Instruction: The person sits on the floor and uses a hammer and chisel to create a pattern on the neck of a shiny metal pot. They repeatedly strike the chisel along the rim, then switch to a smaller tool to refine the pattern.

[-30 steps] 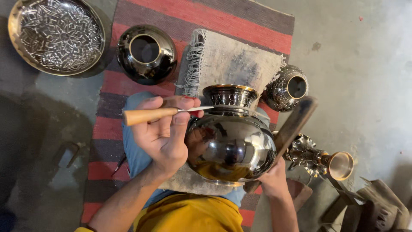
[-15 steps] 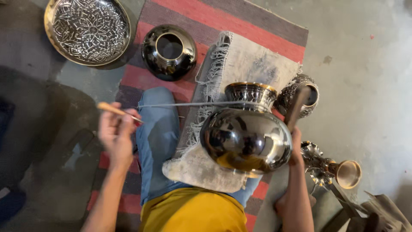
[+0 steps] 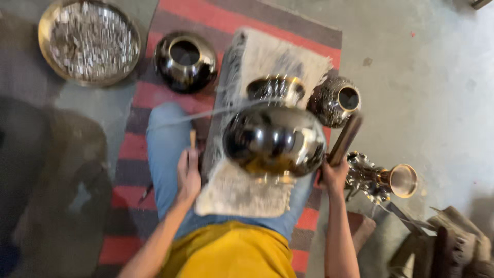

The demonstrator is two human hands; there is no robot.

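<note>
A shiny dark round metal pot (image 3: 272, 141) with a brass neck lies on a white cloth (image 3: 242, 193) across my lap. My left hand (image 3: 188, 177) rests on my left thigh, left of the pot, closed on the wooden handle of a thin metal rod tool (image 3: 192, 139); the rod shows as a blurred streak toward the pot's neck. My right hand (image 3: 334, 175) is at the pot's right side, closed around the lower end of a dark wooden bar (image 3: 347, 136) that slants up and to the right. The whole view is motion-blurred.
A brass tray (image 3: 49, 67) of small shiny metal pieces sits at top left. A black pot (image 3: 185, 64) stands on the red striped rug (image 3: 288, 25); an engraved pot (image 3: 334, 103) and a brass flared piece (image 3: 401, 180) are to the right. Tools lie at bottom right.
My left hand took the rod tool from the pot's neck out to the left, then down onto my thigh. My right hand moved from under the pot to its right side.
</note>
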